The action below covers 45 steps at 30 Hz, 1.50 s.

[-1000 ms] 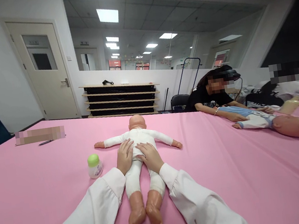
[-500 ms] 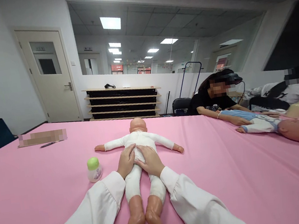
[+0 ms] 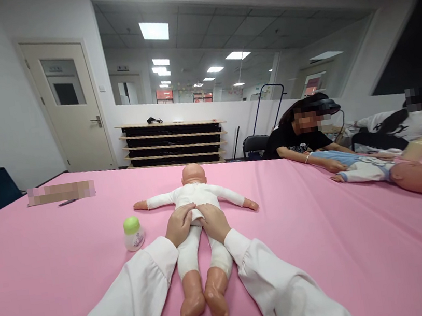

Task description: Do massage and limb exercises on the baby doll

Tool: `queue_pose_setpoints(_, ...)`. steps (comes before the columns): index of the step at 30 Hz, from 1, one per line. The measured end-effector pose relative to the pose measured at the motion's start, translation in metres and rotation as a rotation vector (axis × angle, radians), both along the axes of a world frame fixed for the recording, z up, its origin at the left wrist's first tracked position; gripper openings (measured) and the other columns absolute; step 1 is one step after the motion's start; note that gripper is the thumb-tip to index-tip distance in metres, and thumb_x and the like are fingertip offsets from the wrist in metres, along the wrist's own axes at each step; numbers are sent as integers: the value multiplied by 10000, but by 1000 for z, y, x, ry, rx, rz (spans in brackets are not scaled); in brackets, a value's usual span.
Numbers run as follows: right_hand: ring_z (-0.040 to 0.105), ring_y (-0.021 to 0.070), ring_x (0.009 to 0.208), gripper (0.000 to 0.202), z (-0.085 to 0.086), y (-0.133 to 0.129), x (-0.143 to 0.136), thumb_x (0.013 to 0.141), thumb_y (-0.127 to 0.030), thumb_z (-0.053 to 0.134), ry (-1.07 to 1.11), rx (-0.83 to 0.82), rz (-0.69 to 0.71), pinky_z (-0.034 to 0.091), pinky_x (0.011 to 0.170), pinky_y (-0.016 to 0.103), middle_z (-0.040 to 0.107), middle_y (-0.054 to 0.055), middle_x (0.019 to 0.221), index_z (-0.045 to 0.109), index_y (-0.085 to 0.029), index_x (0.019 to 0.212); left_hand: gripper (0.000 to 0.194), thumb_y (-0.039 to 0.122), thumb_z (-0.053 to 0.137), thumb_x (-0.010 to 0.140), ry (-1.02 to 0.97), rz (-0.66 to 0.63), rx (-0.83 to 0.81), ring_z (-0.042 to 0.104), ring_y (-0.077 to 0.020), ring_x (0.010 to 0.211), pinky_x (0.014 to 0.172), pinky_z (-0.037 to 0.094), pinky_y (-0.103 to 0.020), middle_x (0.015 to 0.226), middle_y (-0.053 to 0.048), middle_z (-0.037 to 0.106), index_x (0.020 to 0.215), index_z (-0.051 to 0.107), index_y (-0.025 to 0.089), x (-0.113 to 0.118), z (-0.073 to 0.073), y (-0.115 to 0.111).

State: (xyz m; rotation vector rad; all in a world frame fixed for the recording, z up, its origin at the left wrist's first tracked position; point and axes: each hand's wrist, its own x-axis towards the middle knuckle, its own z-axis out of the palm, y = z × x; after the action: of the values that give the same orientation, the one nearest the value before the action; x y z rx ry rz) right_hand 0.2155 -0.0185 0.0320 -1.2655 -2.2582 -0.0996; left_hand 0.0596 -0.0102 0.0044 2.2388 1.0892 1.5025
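The doll (image 3: 196,194) lay flat on the pink counter (image 3: 75,281), with its head far off and its feet close. Its arms stuck out wide and its legs were straight, so it probably would not roll. The left hand (image 3: 180,226) and the right hand (image 3: 215,224) were bent over its lower body, one on each side, maybe to press evenly. Their fingertips were very close. I could not tell if they touched or pinched the white cloth.

The jar (image 3: 133,233) stood upright near the left sleeve (image 3: 135,289), so that arm had little room to swing out. The doll's head was near the far edge. There was more room on the right, before the other doll (image 3: 420,177), where a person in black (image 3: 291,141) reached in.
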Motion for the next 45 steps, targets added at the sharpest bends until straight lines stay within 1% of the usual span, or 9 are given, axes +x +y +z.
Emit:
queue_pose_setpoints(6, 516, 229, 1139, 316, -4, 0, 6, 893, -271, 445, 100, 83, 190, 361, 1010, 438, 590, 66, 1204, 568, -175, 1168, 346, 284, 370, 888, -30, 27, -45, 481, -206, 1209, 1032, 373, -439, 1183, -62, 610, 1089, 626, 166, 0, -1, 3)
queue_pose_setpoints(12, 615, 173, 914, 239, -5, -1, 14, 901, -293, 431, 278, 185, 305, 462, 858, 345, 683, 56, 925, 643, -184, 913, 189, 205, 463, 800, -133, -31, 27, 609, -197, 944, 860, 474, -383, 874, -58, 678, 828, 647, 171, -1, 5, -5)
queue_pose_setpoints(15, 590, 195, 955, 291, -4, -2, 12, 908, -303, 387, 243, 267, 230, 445, 878, 380, 656, 99, 1011, 619, -158, 1006, 137, 178, 484, 748, -133, 8, 104, 595, -190, 827, 791, 483, -373, 792, -55, 640, 761, 620, 170, 0, 8, -9)
queue_pose_setpoints(20, 392, 279, 1268, 425, -8, 7, 5, 896, -306, 387, 92, 131, -46, 268, 1047, 526, 459, 152, 1341, 504, -102, 1250, 367, 259, 462, 819, 41, 30, -10, 491, -224, 1177, 1021, 369, -452, 1232, -94, 565, 1154, 589, 180, 3, 0, 3)
queue_pose_setpoints(25, 475, 233, 1189, 331, -12, 11, 6, 883, -271, 415, 118, 83, 24, 318, 1026, 434, 594, 103, 1193, 594, -147, 1132, 376, 248, 443, 835, 107, 25, -52, 475, -213, 1219, 1057, 349, -467, 1258, -76, 555, 1173, 591, 175, 4, -6, 9)
queue_pose_setpoints(28, 565, 198, 922, 256, -7, 6, 7, 885, -257, 403, 178, 175, 64, 415, 843, 343, 658, 85, 932, 633, -153, 932, 342, 168, 448, 801, 64, 7, 66, 554, -186, 1130, 1021, 410, -414, 1142, -54, 634, 1087, 634, 186, 4, -6, 5)
queue_pose_setpoints(36, 435, 156, 606, 325, 0, -8, 10, 904, -257, 322, 184, 326, 154, 354, 604, 300, 511, 40, 607, 497, -180, 641, 293, 41, 434, 655, 83, 20, 359, 618, -183, 806, 731, 511, -347, 831, -47, 674, 816, 636, 177, 4, 5, -14)
queue_pose_setpoints(41, 547, 203, 878, 223, -4, -5, 7, 854, -215, 390, 214, 246, 122, 433, 794, 359, 628, 103, 911, 591, -147, 923, 371, 148, 438, 771, 167, 64, 268, 541, -222, 1010, 872, 454, -412, 1072, -104, 611, 1105, 600, 162, 3, 7, -14)
queue_pose_setpoints(45, 444, 250, 1216, 389, -9, 4, 8, 841, -201, 406, 150, 86, 73, 290, 1036, 495, 535, 116, 1269, 531, -126, 1202, 403, 257, 438, 849, 213, 48, 165, 451, -235, 1209, 1000, 375, -462, 1260, -85, 548, 1234, 536, 188, 2, -3, -2)
